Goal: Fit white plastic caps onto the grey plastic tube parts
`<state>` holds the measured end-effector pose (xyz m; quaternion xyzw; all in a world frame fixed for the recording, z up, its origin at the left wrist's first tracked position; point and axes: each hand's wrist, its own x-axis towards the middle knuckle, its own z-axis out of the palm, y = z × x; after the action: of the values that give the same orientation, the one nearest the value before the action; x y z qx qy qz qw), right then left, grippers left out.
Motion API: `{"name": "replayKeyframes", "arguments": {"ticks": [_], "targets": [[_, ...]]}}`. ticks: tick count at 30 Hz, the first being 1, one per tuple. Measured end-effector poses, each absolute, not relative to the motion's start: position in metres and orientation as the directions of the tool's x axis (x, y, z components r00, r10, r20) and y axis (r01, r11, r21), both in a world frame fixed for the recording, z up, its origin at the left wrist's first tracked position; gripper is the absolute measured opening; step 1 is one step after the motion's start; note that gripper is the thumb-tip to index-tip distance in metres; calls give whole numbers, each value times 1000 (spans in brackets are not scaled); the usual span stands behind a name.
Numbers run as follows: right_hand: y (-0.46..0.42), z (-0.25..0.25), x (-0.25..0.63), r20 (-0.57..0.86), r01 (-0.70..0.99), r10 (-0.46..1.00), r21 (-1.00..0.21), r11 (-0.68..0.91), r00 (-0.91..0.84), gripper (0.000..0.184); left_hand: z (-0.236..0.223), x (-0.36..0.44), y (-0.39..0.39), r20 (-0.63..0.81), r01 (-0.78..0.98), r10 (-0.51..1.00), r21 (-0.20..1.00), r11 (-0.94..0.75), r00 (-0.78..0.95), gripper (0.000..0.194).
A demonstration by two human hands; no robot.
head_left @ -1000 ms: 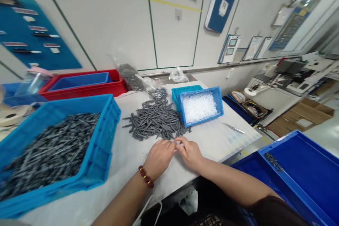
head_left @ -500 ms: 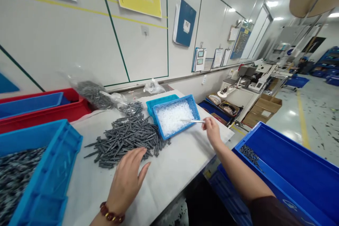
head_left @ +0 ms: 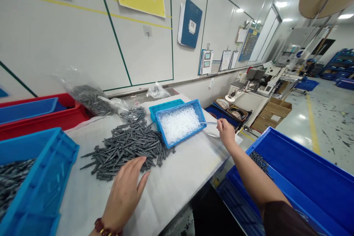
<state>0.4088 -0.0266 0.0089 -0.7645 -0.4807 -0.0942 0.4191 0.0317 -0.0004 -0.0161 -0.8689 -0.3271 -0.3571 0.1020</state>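
My right hand (head_left: 226, 131) pinches a thin metal rod-like tool (head_left: 208, 122), its tip over the right edge of a blue tray (head_left: 182, 139). Small translucent white pieces (head_left: 179, 123) fill that tray, which sits tilted against a teal tray (head_left: 155, 110). Just below the tool shows another thin metal piece (head_left: 213, 136); whether the two are joined I cannot tell. My left hand (head_left: 124, 188), fingers extended and thumb apart, hovers at the near edge of a heap of dark grey, slender parts (head_left: 127, 147). It holds nothing visible.
A blue bin (head_left: 66, 147) of dark parts stands at the left, with a red bin (head_left: 80, 116) behind it. Plastic bags (head_left: 91, 97) of parts lie at the back. Beyond the white-covered table (head_left: 166, 191), a large blue bin (head_left: 309, 177) stands on the right.
The tool in my right hand has moved right, its tip going from over the white pieces to the tray's edge. My left hand keeps its open pose near the heap. The view has shifted slightly.
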Motion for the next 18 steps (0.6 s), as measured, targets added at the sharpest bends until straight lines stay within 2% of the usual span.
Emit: {"name": "replayKeyframes", "arguments": {"ticks": [4, 18], "targets": [[-24, 9, 409, 530, 808, 664, -554, -199, 527, 30, -17, 32, 0, 678, 645, 510, 69, -761, 529, 35], [-21, 17, 411, 411, 607, 664, -791, -81, 624, 39, -19, 31, 0, 677, 631, 496, 60, -774, 544, 35]]}}
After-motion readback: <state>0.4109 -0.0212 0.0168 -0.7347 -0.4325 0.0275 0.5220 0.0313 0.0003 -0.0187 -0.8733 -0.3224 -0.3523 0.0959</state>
